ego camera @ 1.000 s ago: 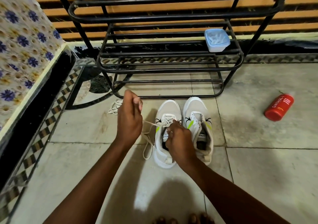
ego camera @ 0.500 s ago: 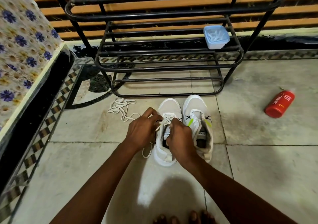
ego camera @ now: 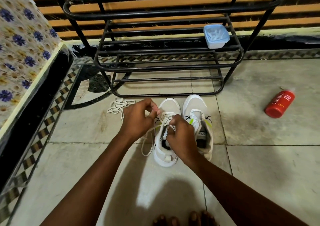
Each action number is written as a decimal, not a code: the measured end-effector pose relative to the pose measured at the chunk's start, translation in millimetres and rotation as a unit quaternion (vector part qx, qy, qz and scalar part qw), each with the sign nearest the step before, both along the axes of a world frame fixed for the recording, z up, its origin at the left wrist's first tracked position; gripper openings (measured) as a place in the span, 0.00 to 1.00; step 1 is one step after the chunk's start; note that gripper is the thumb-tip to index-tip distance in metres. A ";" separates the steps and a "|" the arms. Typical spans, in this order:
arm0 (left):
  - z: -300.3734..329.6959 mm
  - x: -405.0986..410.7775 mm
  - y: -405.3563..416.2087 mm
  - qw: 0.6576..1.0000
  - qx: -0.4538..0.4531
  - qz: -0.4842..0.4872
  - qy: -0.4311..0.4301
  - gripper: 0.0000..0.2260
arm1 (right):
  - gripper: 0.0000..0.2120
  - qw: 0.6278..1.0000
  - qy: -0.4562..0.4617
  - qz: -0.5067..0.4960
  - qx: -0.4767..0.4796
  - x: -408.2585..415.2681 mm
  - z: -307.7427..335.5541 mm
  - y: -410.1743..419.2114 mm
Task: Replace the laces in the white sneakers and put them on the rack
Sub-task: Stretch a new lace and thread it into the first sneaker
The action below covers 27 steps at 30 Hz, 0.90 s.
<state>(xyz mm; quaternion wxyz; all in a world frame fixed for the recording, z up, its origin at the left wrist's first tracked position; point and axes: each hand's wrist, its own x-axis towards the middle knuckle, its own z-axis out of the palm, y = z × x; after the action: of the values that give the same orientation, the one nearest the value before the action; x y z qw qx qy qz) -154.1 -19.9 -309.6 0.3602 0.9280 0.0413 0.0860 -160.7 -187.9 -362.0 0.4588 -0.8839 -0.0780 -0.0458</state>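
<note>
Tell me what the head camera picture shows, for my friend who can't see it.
Two hands, left hand and right hand, pinch a white lace on the left sneaker of a white pair on the floor. The right sneaker has no lace; a loose lace lies before a black rack.

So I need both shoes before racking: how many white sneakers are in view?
2. The left sneaker sits on the floor under both hands; the right sneaker stands beside it, unlaced, before the rack.

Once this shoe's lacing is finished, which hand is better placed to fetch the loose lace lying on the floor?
Left. The left hand sits right beside the loose lace, on the left sneaker's outer side. The right hand would probably have to cross over it.
</note>
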 end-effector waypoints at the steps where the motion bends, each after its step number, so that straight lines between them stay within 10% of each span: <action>1: 9.3 -2.0 -0.5 0.999 -0.036 -0.010 -0.013 0.04 | 0.11 0.999 0.005 -0.010 0.041 0.3 2.8 -0.2; 7: 57.3 -8.0 -13.5 0.980 -0.187 -0.044 -0.060 0.04 | 0.19 0.947 0.136 0.078 0.282 27.5 55.1 3.2; 21: 29.4 -17.4 26.9 0.972 -0.232 0.010 -0.034 0.06 | 0.06 0.920 0.193 0.057 0.337 65.0 87.4 -25.6; 27: -24.6 -24.9 62.5 0.997 -0.064 0.047 0.022 0.10 | 0.07 0.936 0.174 -0.048 0.303 72.0 77.2 -33.2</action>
<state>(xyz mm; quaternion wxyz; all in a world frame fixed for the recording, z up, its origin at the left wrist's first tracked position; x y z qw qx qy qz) -179.0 42.7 -334.2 0.4137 0.9016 0.0982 0.0797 -88.7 -221.1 -284.8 0.7084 -0.6999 0.0630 0.0654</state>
